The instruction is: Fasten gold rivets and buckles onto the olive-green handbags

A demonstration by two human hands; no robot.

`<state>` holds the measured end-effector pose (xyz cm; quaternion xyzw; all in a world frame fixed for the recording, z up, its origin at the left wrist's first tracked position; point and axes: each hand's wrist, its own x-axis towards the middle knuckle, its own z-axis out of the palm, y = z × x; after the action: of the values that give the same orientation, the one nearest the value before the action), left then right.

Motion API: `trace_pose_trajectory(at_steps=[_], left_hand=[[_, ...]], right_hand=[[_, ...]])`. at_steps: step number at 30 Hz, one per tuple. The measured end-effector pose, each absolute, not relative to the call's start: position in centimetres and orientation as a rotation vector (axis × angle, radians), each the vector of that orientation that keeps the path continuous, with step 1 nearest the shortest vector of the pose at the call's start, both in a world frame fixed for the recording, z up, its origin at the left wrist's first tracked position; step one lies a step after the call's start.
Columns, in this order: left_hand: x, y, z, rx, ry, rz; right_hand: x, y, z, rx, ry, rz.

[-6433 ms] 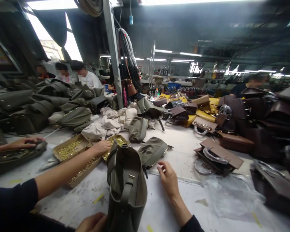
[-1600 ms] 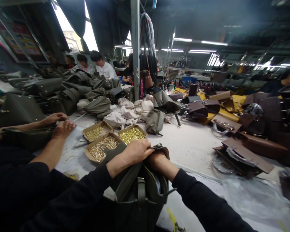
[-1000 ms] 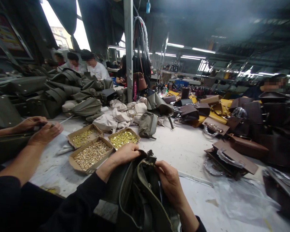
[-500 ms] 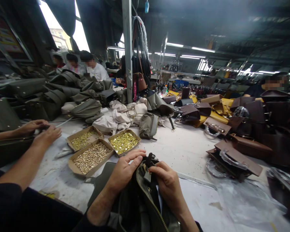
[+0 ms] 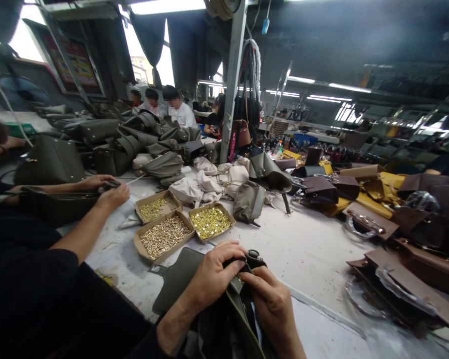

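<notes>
A dark olive handbag (image 5: 219,319) with a brass zipper along its opening lies in front of me. My left hand (image 5: 217,269) is closed on its upper edge, thumb pressed against the dark material. Close by on the right, my right hand (image 5: 271,296) pinches the same edge near the zipper's end. What lies between the fingertips is partly hidden. A dark round-ended piece (image 5: 255,255) sticks up just beyond the fingers. The bag's flat flap (image 5: 177,279) spreads out to the left on the table.
Beyond the flap stand three cardboard trays with small metal parts: a copper-coloured lot (image 5: 164,237) and two golden lots (image 5: 211,222) (image 5: 153,208). At left, a co-worker's hands (image 5: 110,192) work on another olive bag (image 5: 60,204). Brown bags (image 5: 400,284) lie right, pale pouches (image 5: 209,182) behind.
My view has turned left, so the scene sits further right. My fingers have drawn closer together at the bag's edge, and the tab by my right fingers is now mostly covered.
</notes>
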<state>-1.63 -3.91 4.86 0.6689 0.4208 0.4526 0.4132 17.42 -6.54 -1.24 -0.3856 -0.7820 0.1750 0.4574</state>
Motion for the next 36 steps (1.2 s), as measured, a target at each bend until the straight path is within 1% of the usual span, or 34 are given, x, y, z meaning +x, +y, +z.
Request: trace_pose_trajectory(at_steps=[7, 10, 14, 18, 22, 25, 28, 29, 31, 36], left_hand=[[-2.9, -3.0, 5.5, 1.817, 0.921, 0.885], [-3.0, -2.6, 5.4, 1.818, 0.988, 0.847], [-3.3, -2.9, 4.7, 1.675, 1.125, 0.971], [-4.6, -3.8, 4.4, 1.612, 1.246, 1.101], [-6.4, -4.1, 4.1, 1.594, 1.335, 1.114], [-7.6, -4.3, 3.8, 1.595, 1.346, 1.089], [-7.8, -5.0, 3.6, 1.595, 1.377, 1.058], [-7.6, -5.2, 3.6, 1.617, 1.389, 1.050], [-7.0, -5.7, 3.7, 1.696, 1.409, 1.028], [-5.8, -6.2, 3.9, 1.787, 1.436, 0.935]], right_hand=[[16.4, -6.5, -0.6, -0.885, -1.844, 0.569], [16.3, -6.4, -1.1, -0.877, -1.856, 0.612], [16.3, -5.8, -1.1, -0.836, -1.889, 0.674], [15.0, -5.3, 0.8, -0.805, -1.984, 0.761], [13.5, -5.1, 2.1, -0.765, -2.007, 0.864], [13.9, -4.1, 2.2, -0.777, -1.802, 0.841], [14.5, -1.1, 2.5, -0.931, -1.472, 0.713], [14.4, 0.3, 2.6, -1.015, -1.506, 0.656], [13.3, 3.4, 2.8, -1.208, -1.898, 0.523], [8.6, 9.8, 1.2, -1.295, -2.368, 0.412]])
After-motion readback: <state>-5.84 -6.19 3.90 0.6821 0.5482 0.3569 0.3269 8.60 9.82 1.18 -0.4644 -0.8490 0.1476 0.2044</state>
